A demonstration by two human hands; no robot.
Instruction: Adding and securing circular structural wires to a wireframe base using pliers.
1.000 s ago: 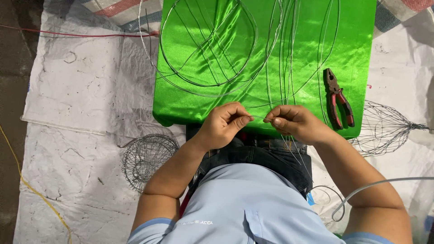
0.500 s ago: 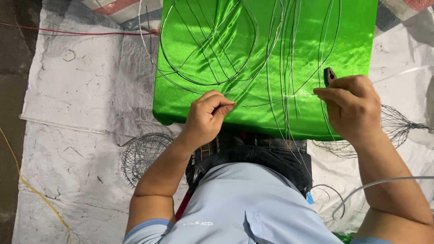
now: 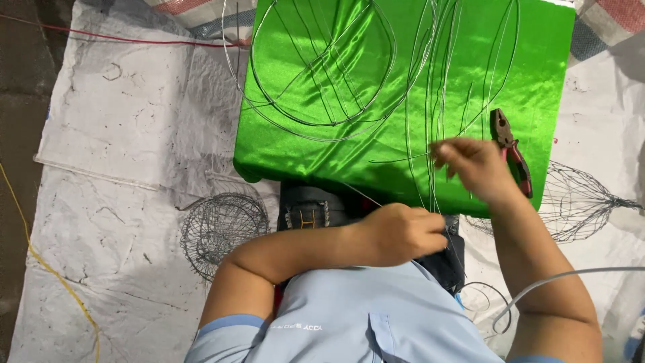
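Note:
A bright green satin cloth (image 3: pixel 322 144) covers a low surface in front of me. Thin steel wire loops (image 3: pixel 322 74) lie across it. My left hand (image 3: pixel 403 232) is closed on the near ends of long wire strands (image 3: pixel 433 101), down at my lap just below the cloth's front edge. My right hand (image 3: pixel 474 165) is blurred over the cloth's front right part, its fingertips pinched together on the same thin strands. Red-handled pliers (image 3: pixel 512 153) lie on the cloth just right of that hand, untouched.
A round wire mesh basket (image 3: pixel 222 225) sits on the white sheet (image 3: pixel 121 134) at my left. Another wire cage (image 3: pixel 581 198) lies at the right. A yellow cord (image 3: pixel 47 269) runs along the left floor. A grey cable (image 3: pixel 557 279) curves by my right arm.
Both hands met at the cloth's front edge; the right hand then reached right to the pliers and has come back left to the wires. The left hand has shifted right and lower.

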